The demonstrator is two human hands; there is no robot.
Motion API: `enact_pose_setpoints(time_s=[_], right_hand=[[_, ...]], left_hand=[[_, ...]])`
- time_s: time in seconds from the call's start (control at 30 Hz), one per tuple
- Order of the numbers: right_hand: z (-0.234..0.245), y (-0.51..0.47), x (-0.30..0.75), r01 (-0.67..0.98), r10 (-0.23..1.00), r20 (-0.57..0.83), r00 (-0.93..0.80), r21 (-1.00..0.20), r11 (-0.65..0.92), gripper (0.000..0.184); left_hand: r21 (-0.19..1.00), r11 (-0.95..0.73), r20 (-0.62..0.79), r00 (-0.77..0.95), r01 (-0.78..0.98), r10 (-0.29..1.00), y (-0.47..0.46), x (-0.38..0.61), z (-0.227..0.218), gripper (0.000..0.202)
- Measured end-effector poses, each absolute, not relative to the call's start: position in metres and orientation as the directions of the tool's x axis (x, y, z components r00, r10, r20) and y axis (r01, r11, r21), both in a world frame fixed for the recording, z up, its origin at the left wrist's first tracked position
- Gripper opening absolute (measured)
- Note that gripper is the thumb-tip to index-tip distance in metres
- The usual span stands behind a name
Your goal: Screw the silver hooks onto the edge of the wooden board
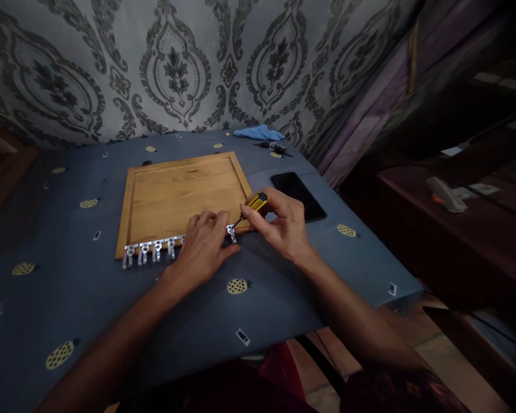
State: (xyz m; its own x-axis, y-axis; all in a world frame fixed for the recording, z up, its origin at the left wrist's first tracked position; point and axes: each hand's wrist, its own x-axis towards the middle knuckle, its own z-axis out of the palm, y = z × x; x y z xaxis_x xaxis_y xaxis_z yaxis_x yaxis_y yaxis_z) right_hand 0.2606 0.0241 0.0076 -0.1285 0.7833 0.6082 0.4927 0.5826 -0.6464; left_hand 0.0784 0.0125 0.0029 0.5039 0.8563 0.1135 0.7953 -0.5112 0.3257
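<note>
Now the right hand point(287, 222) pinches a screwdriver point(257, 201) over the hook rail point(157, 244); the left hand point(204, 244) covers rail, grip unclear.

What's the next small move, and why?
Probably a small turn of the screwdriver with the right hand: its tip points down at the right end of the hook rail, while the left hand lies across the rail on the wooden board's near edge.
</note>
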Motion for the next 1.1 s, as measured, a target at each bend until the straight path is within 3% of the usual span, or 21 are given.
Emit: enact_pose_setpoints(time_s=[0.5,0.83,1.1], right_hand=[[0.0120,0.0232,0.2601,0.529,0.729,0.668,-0.149,-0.569,0.630,0.026],[0.0051,0.0185,0.2567,0.408,0.770,0.637,-0.034,-0.695,0.593,0.019],[0.0026,0.0190,0.2519,0.412,0.761,0.644,-0.075,-0.675,0.612,0.017]], left_hand=[[0.372,-0.470,0.109,0.465,0.801,0.879,0.0163,0.0784,-0.0049,0.044],[0.409,-0.453,0.112,0.450,0.792,0.886,0.0177,0.0794,-0.0022,0.047],[0.392,-0.446,0.109,0.440,0.805,0.891,0.0198,0.0790,-0.0061,0.049]])
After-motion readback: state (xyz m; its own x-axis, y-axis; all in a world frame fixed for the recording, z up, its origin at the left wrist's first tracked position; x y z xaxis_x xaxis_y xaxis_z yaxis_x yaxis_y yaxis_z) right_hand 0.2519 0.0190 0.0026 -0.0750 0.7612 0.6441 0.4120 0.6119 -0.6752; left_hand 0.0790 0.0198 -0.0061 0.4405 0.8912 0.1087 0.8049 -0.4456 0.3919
